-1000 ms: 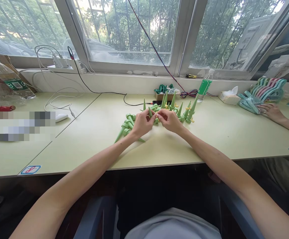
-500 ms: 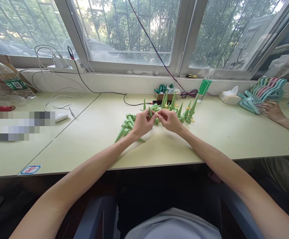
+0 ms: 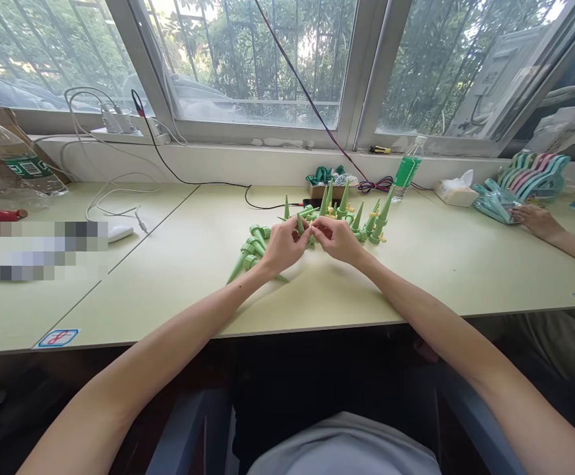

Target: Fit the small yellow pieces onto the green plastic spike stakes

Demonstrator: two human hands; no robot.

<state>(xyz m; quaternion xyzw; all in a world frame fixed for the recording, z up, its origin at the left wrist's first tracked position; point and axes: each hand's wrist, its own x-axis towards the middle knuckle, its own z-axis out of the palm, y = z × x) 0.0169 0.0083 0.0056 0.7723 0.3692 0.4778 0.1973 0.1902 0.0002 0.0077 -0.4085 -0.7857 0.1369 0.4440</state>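
Observation:
My left hand (image 3: 281,247) and my right hand (image 3: 337,240) meet over the pale green table (image 3: 193,277), fingertips pinched together on one green plastic spike (image 3: 301,226). A small yellow part shows between the fingertips. Several loose green spikes (image 3: 248,254) lie flat just left of my left hand. Behind my right hand, more green spikes with yellow fittings (image 3: 374,221) stand upright in a cluster.
A small cardboard box with green items (image 3: 328,179) and a green-labelled bottle (image 3: 407,170) stand near the window sill. A black cable (image 3: 208,184) runs across the table. Another person's hand (image 3: 539,221) rests on a stack of coloured hangers (image 3: 519,185) at right. A water bottle (image 3: 13,155) lies at far left.
None beyond a slight shift of the view; both hands stay pinched on the same spike.

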